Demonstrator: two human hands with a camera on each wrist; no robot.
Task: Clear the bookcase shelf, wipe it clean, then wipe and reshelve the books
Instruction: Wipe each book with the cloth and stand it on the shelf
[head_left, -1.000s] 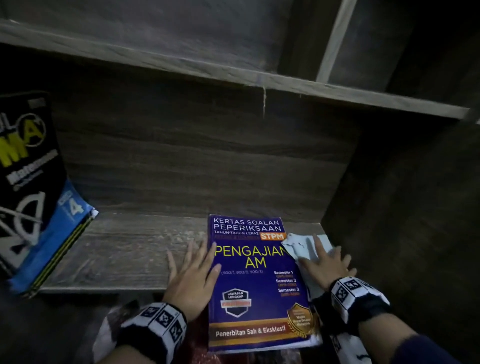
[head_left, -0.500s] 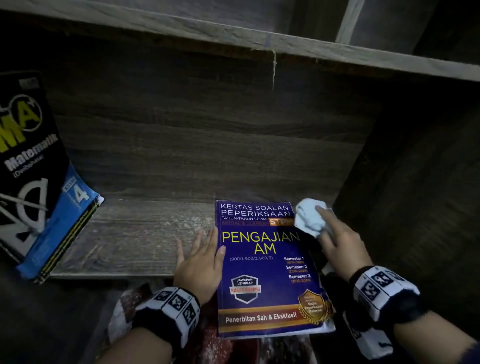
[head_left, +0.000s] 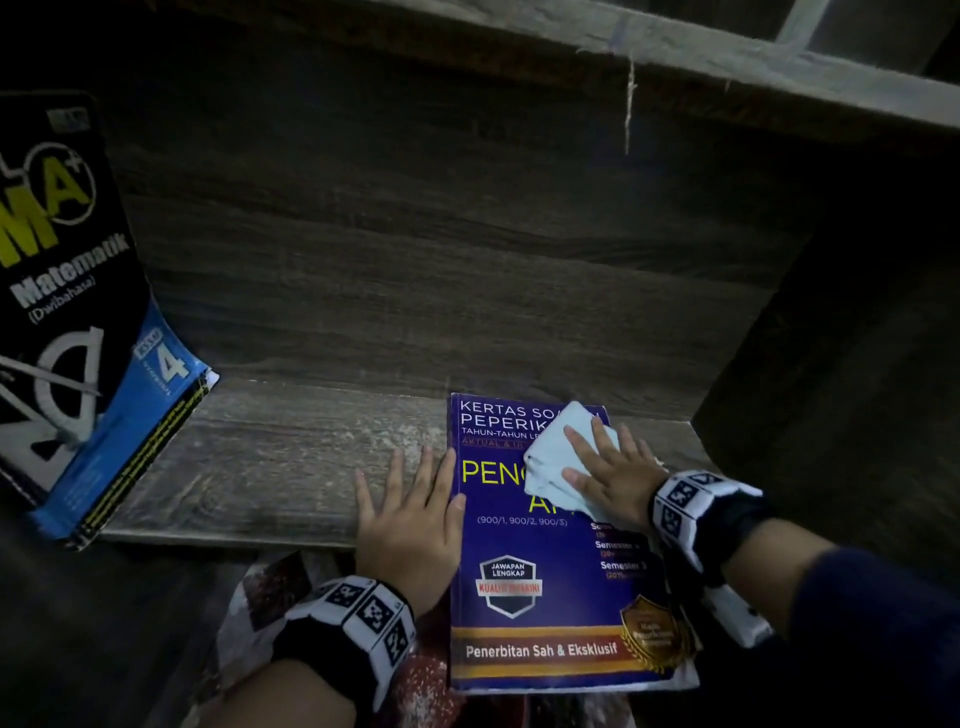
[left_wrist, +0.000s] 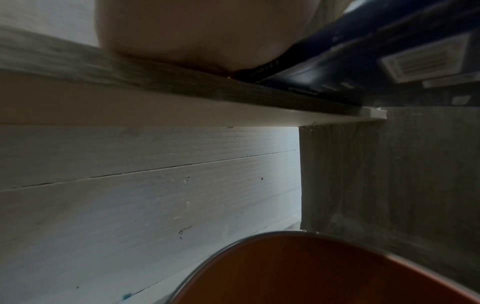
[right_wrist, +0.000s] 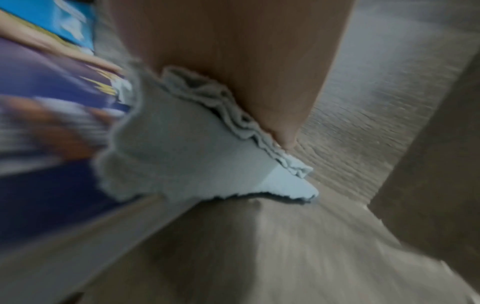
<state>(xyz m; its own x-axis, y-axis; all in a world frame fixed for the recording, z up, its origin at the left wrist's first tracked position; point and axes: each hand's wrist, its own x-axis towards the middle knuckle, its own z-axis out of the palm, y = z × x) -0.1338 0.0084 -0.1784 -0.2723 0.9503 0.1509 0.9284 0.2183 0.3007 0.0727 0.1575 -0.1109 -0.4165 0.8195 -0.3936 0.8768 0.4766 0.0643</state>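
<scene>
Purple book (head_left: 540, 571) lies flat at the shelf (head_left: 270, 467) front right, overhanging the edge. Your right hand (head_left: 613, 478) presses the cloth (head_left: 556, 457) flat-fingered; left hand (head_left: 410, 514) rests open, bracing the spine. Glossy, floppy softcover: probably slippery, grip the spine.

Purple book (head_left: 540, 577) flat, overhanging shelf (head_left: 270, 467) edge
</scene>
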